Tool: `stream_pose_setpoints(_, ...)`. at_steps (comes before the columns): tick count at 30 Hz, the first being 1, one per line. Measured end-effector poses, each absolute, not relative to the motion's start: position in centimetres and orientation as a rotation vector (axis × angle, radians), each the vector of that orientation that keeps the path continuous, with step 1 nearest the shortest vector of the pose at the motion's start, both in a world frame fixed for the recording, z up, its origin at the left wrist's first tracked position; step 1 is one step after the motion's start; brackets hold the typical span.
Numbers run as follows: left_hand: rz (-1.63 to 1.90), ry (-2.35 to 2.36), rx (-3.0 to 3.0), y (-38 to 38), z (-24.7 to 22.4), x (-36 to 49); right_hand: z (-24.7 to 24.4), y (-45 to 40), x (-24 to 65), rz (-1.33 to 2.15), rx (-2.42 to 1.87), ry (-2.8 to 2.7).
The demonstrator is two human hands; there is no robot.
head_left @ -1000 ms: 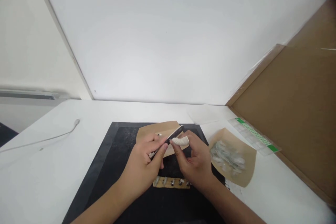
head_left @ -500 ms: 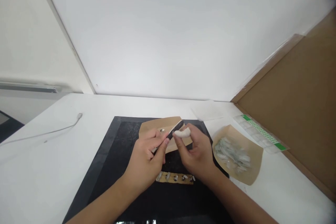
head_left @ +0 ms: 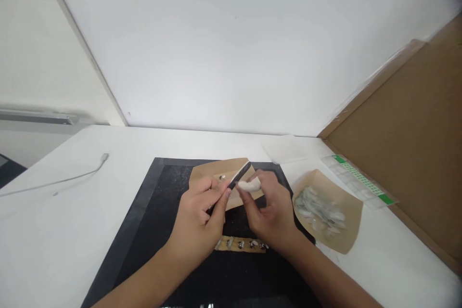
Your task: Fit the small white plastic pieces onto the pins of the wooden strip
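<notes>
My left hand (head_left: 202, 209) is closed around a slim dark nail file (head_left: 241, 174) with a pale edge, which slants up to the right. Close to the file's right side, my right hand (head_left: 272, 204) has its thumb and index finger pinched together. A white covering (head_left: 250, 184) wraps that index finger. Whatever lies between those fingertips is too small to make out. Under the hands, a brown paper tray (head_left: 209, 171) holds a few tiny bits. Nearer to me lies a tan strip (head_left: 234, 244) with round metal studs and small pale nail-like pieces on it.
A black mat (head_left: 144, 236) covers the middle of the white table (head_left: 54, 250). At the right stands a brown paper tray (head_left: 352, 202) with many clear nail tips (head_left: 319, 211). Behind it lies a clear case (head_left: 361, 180) with green labels. A cable (head_left: 83, 174) runs along the left.
The file has shifted slightly down and left against the right fingertips. The whole view has moved a little; both hands keep their grip.
</notes>
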State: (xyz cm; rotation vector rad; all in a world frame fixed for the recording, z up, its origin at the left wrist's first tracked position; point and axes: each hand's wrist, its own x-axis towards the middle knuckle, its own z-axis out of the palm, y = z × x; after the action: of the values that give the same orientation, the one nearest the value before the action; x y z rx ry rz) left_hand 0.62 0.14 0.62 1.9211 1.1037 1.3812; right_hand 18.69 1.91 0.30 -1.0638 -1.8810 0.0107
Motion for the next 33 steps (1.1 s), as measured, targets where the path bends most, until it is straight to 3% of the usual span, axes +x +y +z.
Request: stream_pose_setpoints(33, 1.446, 1.109, 1.97, 0.31, 0.19, 0.64, 0.51, 2.18, 18.05, 0.07, -1.095, -1.878)
